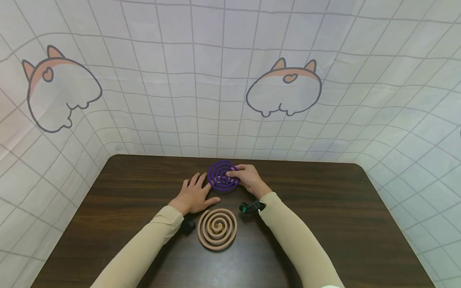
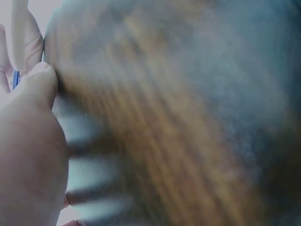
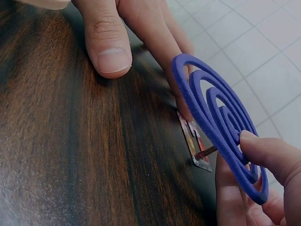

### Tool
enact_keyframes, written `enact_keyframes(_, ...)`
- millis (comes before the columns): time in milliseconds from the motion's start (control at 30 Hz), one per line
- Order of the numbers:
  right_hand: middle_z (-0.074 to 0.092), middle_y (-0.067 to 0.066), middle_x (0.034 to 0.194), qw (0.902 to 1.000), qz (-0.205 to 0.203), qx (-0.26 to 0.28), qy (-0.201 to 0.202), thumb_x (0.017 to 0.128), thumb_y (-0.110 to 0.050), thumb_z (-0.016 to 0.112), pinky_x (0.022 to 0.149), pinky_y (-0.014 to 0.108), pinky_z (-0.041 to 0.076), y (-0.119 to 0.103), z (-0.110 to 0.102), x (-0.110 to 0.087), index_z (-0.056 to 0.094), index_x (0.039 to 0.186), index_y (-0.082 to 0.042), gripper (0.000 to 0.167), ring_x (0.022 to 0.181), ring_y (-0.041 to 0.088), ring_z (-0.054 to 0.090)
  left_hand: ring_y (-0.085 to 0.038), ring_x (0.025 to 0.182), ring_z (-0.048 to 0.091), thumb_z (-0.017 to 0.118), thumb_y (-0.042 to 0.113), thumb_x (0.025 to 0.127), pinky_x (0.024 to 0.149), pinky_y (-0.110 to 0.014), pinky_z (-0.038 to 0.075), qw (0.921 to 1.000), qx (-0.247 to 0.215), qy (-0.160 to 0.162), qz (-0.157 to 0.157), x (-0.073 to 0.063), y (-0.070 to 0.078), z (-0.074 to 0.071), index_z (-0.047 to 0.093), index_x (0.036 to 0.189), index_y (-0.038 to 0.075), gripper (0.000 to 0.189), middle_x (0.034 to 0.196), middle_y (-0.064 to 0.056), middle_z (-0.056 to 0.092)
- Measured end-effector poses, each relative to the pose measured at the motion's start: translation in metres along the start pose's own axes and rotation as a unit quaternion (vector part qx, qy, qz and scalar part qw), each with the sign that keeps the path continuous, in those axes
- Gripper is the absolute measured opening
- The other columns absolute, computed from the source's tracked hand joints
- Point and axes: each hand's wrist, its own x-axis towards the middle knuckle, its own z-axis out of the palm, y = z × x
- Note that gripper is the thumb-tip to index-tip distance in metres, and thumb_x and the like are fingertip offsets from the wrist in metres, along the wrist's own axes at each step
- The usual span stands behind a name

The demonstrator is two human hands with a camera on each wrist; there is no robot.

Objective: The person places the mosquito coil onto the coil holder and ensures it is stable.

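Note:
My right hand pinches a purple mosquito coil near its middle, thumb on the near face and fingers behind it. In the right wrist view the coil is tilted above a small metal coil stand with an upright prong. My left hand rests on the table with fingers spread, and one fingertip touches the stand. Whether the prong meets the coil is hard to tell. A tan mosquito coil lies nearer me, with something gold-coloured showing at its centre.
The dark wood table ends at a back edge close behind the purple coil. A white grid-patterned curtain with cartoon animal shapes hangs behind and along both sides. A black band sits on the right wrist.

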Motion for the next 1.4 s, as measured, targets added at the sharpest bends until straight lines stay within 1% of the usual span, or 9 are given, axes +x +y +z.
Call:
enact_keyframes(233, 0.074, 0.002, 0.092, 1.0, -0.002, -0.006, 0.002, 0.09, -0.008, 0.08, 0.071, 0.022, 0.061, -0.001, 0.002, -0.004, 0.068, 0.119, 0.002, 0.033, 0.075, 0.008, 0.074, -0.046, 0.159, 0.019, 0.044, 0.069, 0.101, 0.12, -0.068, 0.027, 1.0, -0.001, -0.001, 0.001, -0.002, -0.002, -0.001, 0.036, 0.163, 0.021, 0.079, 0.171, -0.02, 0.023)
enact_keyframes(533, 0.074, 0.003, 0.094, 1.0, 0.0, -0.001, -0.003, 0.091, -0.008, 0.079, 0.071, 0.022, 0.061, -0.002, 0.003, -0.006, 0.068, 0.12, 0.004, 0.034, 0.075, 0.008, 0.074, -0.044, 0.16, 0.018, 0.043, 0.069, 0.102, 0.12, -0.069, 0.025, 0.9999, -0.001, -0.014, 0.002, -0.007, -0.005, -0.006, 0.039, 0.162, 0.022, 0.076, 0.174, -0.015, 0.021)
enact_keyframes(733, 0.075, 0.004, 0.096, 1.0, 0.001, 0.006, -0.005, 0.091, -0.007, 0.078, 0.074, 0.023, 0.062, -0.004, 0.002, -0.007, 0.066, 0.124, 0.006, 0.038, 0.077, 0.008, 0.074, -0.044, 0.161, 0.018, 0.044, 0.068, 0.102, 0.12, -0.07, 0.024, 1.0, 0.002, -0.009, 0.002, -0.011, -0.008, -0.008, 0.042, 0.16, 0.023, 0.073, 0.174, -0.012, 0.022)
enact_keyframes(933, 0.075, 0.003, 0.1, 0.9999, 0.011, 0.001, -0.008, 0.092, -0.011, 0.079, 0.075, 0.022, 0.061, -0.006, -0.001, -0.008, 0.064, 0.13, 0.005, 0.044, 0.08, 0.008, 0.074, -0.044, 0.161, 0.017, 0.045, 0.067, 0.103, 0.121, -0.071, 0.023, 1.0, -0.003, -0.004, 0.005, -0.014, -0.011, -0.01, 0.04, 0.161, 0.025, 0.072, 0.174, -0.011, 0.022)
enact_keyframes(1200, 0.074, -0.001, 0.096, 0.9998, 0.019, -0.009, -0.005, 0.092, -0.018, 0.08, 0.079, 0.022, 0.061, -0.005, -0.004, -0.008, 0.067, 0.127, 0.003, 0.043, 0.081, 0.007, 0.072, -0.045, 0.16, 0.018, 0.045, 0.065, 0.103, 0.119, -0.071, 0.024, 1.0, -0.001, 0.001, 0.002, -0.019, -0.019, -0.011, 0.036, 0.163, 0.029, 0.07, 0.174, -0.013, 0.023)
enact_keyframes(1400, 0.074, 0.0, 0.098, 0.9999, 0.013, -0.004, -0.001, 0.094, -0.02, 0.079, 0.079, 0.022, 0.061, -0.002, -0.005, -0.01, 0.066, 0.129, 0.004, 0.044, 0.08, 0.007, 0.073, -0.045, 0.161, 0.017, 0.044, 0.065, 0.104, 0.119, -0.071, 0.023, 1.0, -0.004, 0.004, -0.006, -0.027, -0.025, -0.01, 0.036, 0.163, 0.029, 0.069, 0.174, -0.013, 0.022)
